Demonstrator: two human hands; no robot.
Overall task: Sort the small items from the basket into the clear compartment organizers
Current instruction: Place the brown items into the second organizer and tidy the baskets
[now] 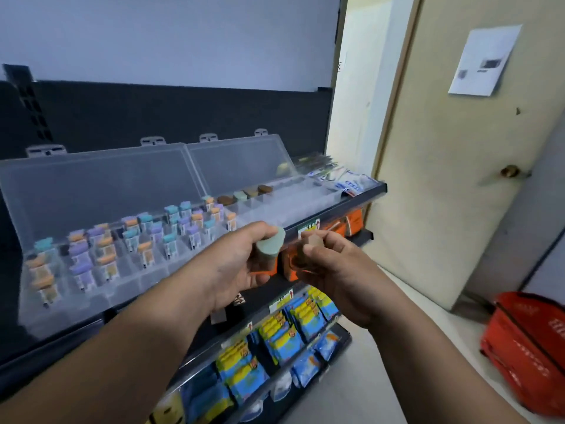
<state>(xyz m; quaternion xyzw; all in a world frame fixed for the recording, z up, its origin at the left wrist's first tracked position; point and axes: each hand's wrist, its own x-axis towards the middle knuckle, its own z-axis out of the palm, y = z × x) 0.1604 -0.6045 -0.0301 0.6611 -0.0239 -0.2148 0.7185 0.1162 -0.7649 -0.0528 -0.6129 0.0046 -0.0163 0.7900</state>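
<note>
A person's left hand [241, 264] curls its fingers and thumb around a pale green round tub [270, 243]. Just beside it, the right hand [333, 270] pinches a small tan tub [312, 241] in curled fingers. Both are held in front of the shelf edge, near an open clear organizer [290, 206] with a few round tubs inside. A fuller organizer [107, 185] stands to its left. A red basket [526, 347] sits on the floor, well apart to the right.

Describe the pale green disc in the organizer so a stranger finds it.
On the top shelf, look in the right organizer. Four round discs line its back row; the pale green disc is second from left, the others brown or tan.
</note>
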